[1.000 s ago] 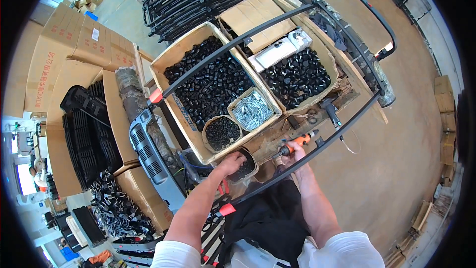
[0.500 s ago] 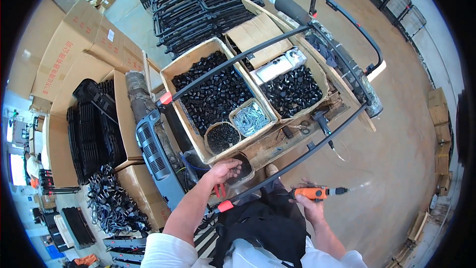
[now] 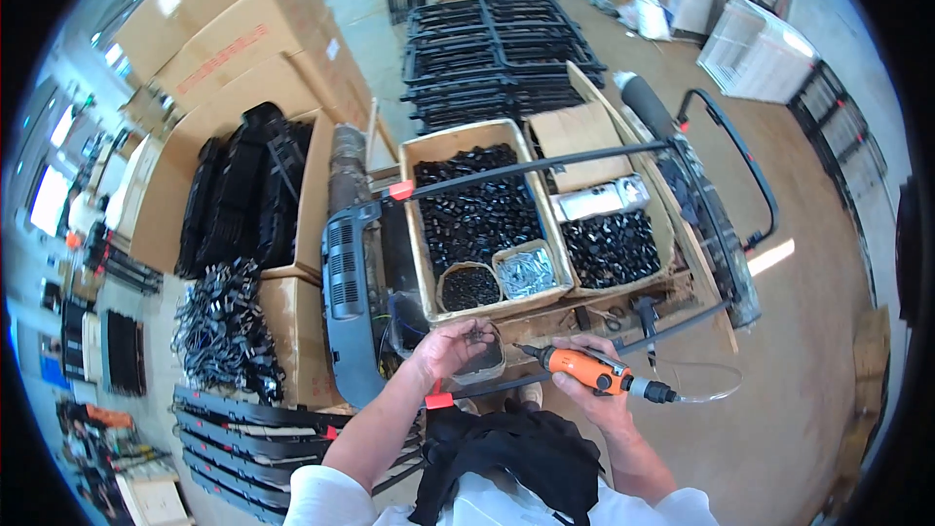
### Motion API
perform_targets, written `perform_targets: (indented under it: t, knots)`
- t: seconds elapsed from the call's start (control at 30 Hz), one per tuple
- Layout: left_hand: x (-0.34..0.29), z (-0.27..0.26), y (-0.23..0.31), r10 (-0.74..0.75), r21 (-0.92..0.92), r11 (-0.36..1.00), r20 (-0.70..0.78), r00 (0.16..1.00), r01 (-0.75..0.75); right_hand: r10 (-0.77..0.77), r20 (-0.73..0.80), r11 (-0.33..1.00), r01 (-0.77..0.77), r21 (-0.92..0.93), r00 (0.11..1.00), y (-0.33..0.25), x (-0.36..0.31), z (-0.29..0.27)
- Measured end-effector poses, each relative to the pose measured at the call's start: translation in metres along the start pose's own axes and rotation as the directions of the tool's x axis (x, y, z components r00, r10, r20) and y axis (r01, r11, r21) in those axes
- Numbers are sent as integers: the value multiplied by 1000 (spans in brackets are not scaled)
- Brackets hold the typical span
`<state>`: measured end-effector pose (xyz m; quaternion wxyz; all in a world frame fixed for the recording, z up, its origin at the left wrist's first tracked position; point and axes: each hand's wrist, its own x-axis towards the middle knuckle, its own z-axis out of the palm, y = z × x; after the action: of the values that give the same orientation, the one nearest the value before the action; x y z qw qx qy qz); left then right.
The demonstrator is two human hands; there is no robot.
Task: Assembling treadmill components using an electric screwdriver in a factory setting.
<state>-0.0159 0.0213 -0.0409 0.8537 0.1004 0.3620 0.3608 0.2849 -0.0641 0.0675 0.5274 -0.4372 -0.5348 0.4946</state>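
Note:
My right hand (image 3: 601, 397) is wrapped round an orange air screwdriver (image 3: 584, 368), its bit pointing left toward my other hand and a clear hose trailing from its rear. My left hand (image 3: 450, 351) is closed, with small dark pieces (image 3: 479, 336) at the fingertips, too small to name surely. It is over the left side of a translucent tub (image 3: 495, 362). A black tubular frame (image 3: 531, 168) with red corner pieces lies across the work stand, its near bar passing just ahead of me. A grey vented panel (image 3: 343, 331) is at the frame's left end.
Beyond the tub, a large carton tray (image 3: 417, 234) holds black caps, a round tub of small dark parts (image 3: 469, 289) and silver bolts (image 3: 526, 274). Another box of black parts (image 3: 614, 251) adjoins it. Cartons (image 3: 146, 205) and bundled cables (image 3: 229, 331) are left; stacked black frames (image 3: 497, 58) stand behind.
My right hand has brought the screwdriver inward, turning its bit from out of sight to pointing left. My left hand has lifted slightly from the tub. The whole view has swung.

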Motion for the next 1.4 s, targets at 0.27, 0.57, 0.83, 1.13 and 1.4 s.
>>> perform_targets:
  t: [0.27,0.57,0.83,1.13,1.4]
  knots:
    - [-28,7,-36,271,-359,879,-163,949,-313,-95,227,992,72,107,969,-1,63,22]
    - [-45,-2,-28,254,-466,777,-381,889,-422,-18,380,999,3,40,925,7,95,93]
    - [-64,-30,22,261,-474,771,-373,890,-424,41,441,995,-75,60,896,12,124,161]
    - [-80,-60,64,362,-582,679,-265,894,-448,112,458,993,-118,-16,882,5,161,229]
    - [-103,-81,66,377,-475,640,-491,785,-604,175,552,984,-127,-124,816,4,195,320]
